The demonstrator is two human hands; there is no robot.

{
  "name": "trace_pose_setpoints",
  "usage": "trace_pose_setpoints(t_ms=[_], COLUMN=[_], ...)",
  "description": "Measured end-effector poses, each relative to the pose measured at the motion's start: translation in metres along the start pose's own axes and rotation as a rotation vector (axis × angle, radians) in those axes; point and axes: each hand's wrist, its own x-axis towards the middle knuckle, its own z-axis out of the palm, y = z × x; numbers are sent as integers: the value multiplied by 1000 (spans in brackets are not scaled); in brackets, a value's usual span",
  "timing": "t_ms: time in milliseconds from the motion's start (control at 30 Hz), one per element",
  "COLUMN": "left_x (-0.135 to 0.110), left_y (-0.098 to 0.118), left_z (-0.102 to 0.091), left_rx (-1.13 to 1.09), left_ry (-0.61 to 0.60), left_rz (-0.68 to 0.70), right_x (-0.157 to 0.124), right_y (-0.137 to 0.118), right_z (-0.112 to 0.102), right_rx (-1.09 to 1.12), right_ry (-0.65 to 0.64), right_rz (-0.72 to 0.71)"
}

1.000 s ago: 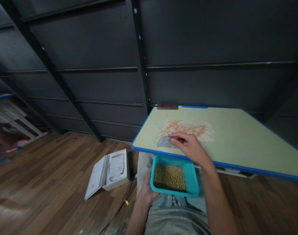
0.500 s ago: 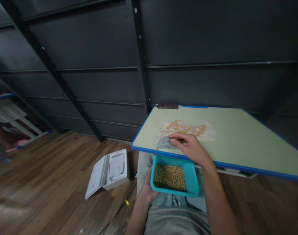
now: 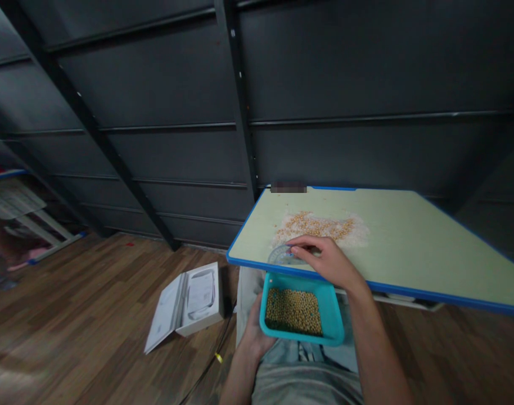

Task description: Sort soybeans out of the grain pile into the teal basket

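My left hand point(image 3: 252, 332) grips the left side of a teal tray point(image 3: 332, 306) filled with yellow beans point(image 3: 293, 310), held just under the desk's near edge. My right hand point(image 3: 327, 260) rests on the desk, fingers pressed on a clear semicircular plastic piece point(image 3: 279, 256) at the desk's front edge, right above the tray. Behind it lies a spread of yellow beans mixed with white grains point(image 3: 320, 226) on the pale green desk point(image 3: 409, 236).
An open white box point(image 3: 185, 301) lies on the wooden floor to the left, with a cable point(image 3: 212, 354) beside my leg. Dark metal panels and slanted beams stand behind the desk. A shelf with papers point(image 3: 12, 197) sits at far left.
My right hand has slid the clear piece a little nearer to the desk's front edge. The view has tilted slightly. The tray stays in place.
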Motion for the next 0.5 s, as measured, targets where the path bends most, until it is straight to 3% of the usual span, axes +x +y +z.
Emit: trace_pose_setpoints(t_ms=[333,500], left_x=[5,8], left_y=[-4,-7], left_z=[-15,-23], left_rx=[-13,3], left_ry=[-54,-32], left_rz=[39,50], right_x=[2,4], right_y=[6,11], right_z=[2,2], right_rx=[9,-31], right_ry=[26,118], right_rz=[13,-8])
